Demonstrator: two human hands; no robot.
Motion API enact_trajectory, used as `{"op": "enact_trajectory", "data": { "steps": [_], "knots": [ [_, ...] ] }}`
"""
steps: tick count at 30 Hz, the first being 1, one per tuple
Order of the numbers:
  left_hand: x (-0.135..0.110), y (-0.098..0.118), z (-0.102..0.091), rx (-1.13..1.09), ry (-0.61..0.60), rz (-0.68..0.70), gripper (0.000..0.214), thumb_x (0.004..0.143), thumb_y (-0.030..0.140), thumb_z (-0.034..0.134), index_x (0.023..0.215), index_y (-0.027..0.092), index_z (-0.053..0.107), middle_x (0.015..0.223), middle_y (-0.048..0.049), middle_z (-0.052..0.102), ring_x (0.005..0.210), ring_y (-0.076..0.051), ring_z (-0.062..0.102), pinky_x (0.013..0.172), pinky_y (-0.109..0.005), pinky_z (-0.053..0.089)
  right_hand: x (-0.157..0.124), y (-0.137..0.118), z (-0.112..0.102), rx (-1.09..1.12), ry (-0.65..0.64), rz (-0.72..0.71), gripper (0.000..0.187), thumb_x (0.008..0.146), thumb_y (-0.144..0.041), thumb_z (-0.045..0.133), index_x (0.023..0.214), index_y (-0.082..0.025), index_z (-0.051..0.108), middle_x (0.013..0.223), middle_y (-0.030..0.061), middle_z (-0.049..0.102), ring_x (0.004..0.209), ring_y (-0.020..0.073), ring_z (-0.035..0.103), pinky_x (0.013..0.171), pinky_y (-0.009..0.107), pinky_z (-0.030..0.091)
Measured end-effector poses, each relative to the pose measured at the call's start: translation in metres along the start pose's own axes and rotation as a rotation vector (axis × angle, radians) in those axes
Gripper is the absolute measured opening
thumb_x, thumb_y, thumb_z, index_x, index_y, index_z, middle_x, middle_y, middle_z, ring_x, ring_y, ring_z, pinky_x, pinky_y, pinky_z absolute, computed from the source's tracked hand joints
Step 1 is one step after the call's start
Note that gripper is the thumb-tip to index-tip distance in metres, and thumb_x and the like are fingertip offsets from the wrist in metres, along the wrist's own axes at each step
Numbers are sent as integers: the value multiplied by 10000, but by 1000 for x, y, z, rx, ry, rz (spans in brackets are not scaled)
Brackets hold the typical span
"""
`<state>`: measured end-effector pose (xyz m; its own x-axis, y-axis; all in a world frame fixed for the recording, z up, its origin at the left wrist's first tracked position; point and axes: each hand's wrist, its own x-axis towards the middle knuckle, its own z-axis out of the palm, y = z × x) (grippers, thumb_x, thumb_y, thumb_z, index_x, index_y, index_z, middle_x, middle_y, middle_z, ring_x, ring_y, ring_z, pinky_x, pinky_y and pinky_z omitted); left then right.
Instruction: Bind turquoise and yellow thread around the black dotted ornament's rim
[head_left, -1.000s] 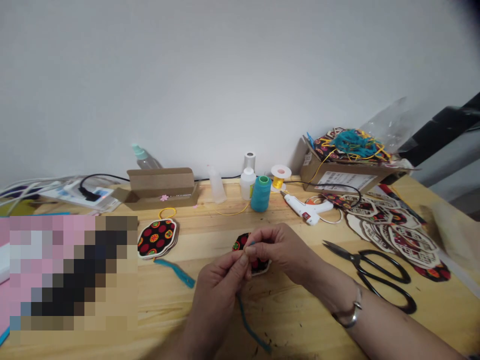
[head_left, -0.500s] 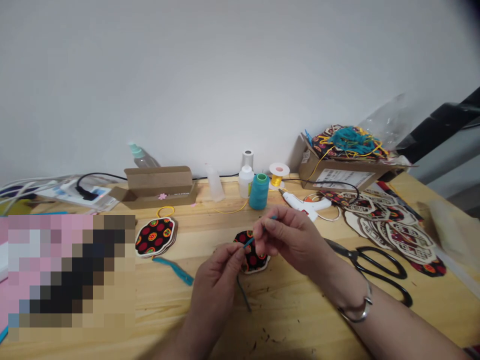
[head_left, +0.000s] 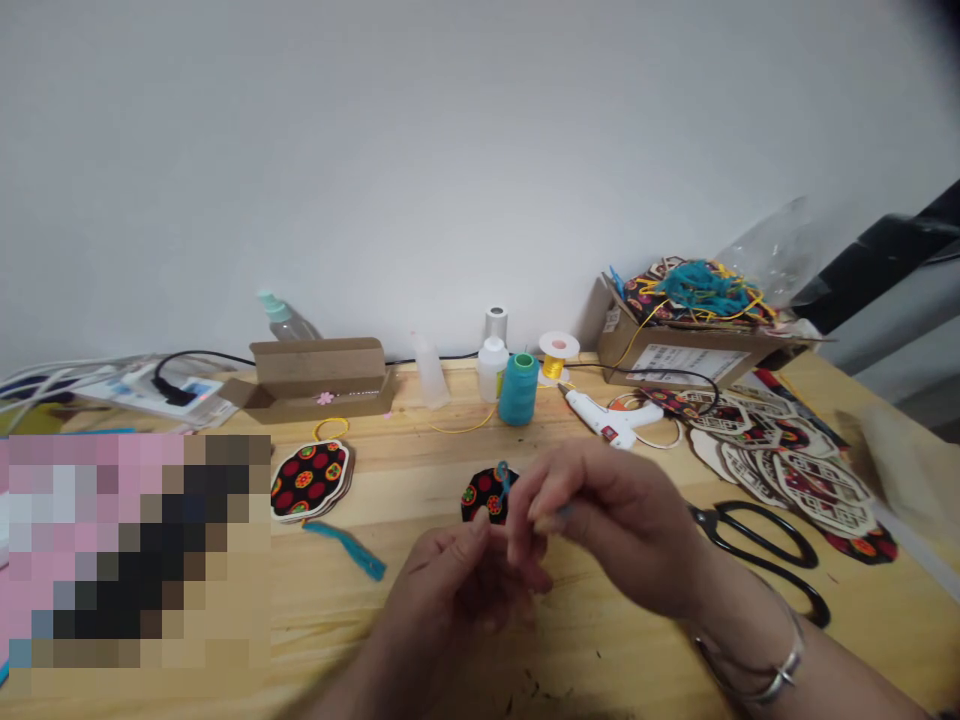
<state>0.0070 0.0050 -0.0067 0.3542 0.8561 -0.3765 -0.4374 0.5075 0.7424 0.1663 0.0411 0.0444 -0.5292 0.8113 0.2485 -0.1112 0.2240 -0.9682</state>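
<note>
My right hand (head_left: 600, 530), with a metal bangle on the wrist, pinches a teal cord (head_left: 559, 516) between thumb and fingers. A knotted or looped teal end (head_left: 503, 482) shows above its knuckles. Close beside it is my left hand (head_left: 446, 590), thumb up and apart from its loosely curved fingers; these are partly blurred, and I see nothing held in them. Behind both hands lies a black fabric piece (head_left: 480, 495) with red and orange flowers, partly covered. Farther left, a similar patterned stack (head_left: 309, 480) has a yellow loop (head_left: 331, 430) and a teal tassel (head_left: 349, 548).
A teal thread cone (head_left: 518, 392), white bottle (head_left: 493, 372), yellow cord spool (head_left: 556, 358) and glue gun (head_left: 611, 415) stand or lie behind. To the right are black-handled scissors (head_left: 765, 545), cut-out pieces (head_left: 810, 480) and a full cardboard box (head_left: 675, 350). An open box (head_left: 319, 365) sits back left.
My left thumb and fingers have parted from the cord they pinched. My right hand has come down and nearer, still pinching teal cord.
</note>
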Motion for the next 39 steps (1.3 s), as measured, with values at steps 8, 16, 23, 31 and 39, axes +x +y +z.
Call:
{"op": "enact_trajectory", "data": {
  "steps": [8, 16, 23, 31, 39],
  "knots": [
    [7, 5, -2, -138, 124, -99, 127, 740, 218, 647, 723, 99, 687, 641, -81, 703, 580, -144, 619, 574, -234, 436, 1, -8, 17, -878, -889, 26, 191, 756, -144, 526, 581, -161, 601, 529, -35, 567, 425, 64, 355, 405, 194, 227],
    [10, 1, -6, -127, 134, -3, 171, 793, 261, 580, 822, 109, 652, 550, 7, 566, 491, -99, 544, 481, -204, 382, 2, -3, 29, -970, -1085, -101, 162, 674, -53, 599, 546, -141, 557, 497, -56, 567, 382, 50, 301, 399, 185, 236],
    [9, 6, -7, -267, 118, -55, 208, 793, 244, 556, 846, 72, 660, 590, 5, 518, 464, -58, 437, 463, -188, 343, -4, 9, 32, -916, -1065, -84, 120, 669, -91, 634, 607, -164, 561, 553, -68, 603, 396, 51, 358, 410, 165, 274],
    [11, 9, -6, -180, 116, -81, 201, 799, 207, 546, 881, 62, 658, 660, -36, 567, 530, -97, 511, 495, -216, 387, -6, 17, 28, -815, -1045, -108, 143, 605, -49, 650, 563, -145, 552, 534, -68, 587, 414, 45, 380, 407, 154, 279],
    [12, 5, -8, -183, 98, -90, 154, 773, 221, 598, 795, 71, 620, 528, 51, 409, 413, -17, 282, 402, -152, 187, -11, 30, 29, -827, -1118, -72, 182, 593, -30, 598, 548, -169, 489, 458, -84, 498, 403, 55, 349, 420, 168, 281]
  ]
}}
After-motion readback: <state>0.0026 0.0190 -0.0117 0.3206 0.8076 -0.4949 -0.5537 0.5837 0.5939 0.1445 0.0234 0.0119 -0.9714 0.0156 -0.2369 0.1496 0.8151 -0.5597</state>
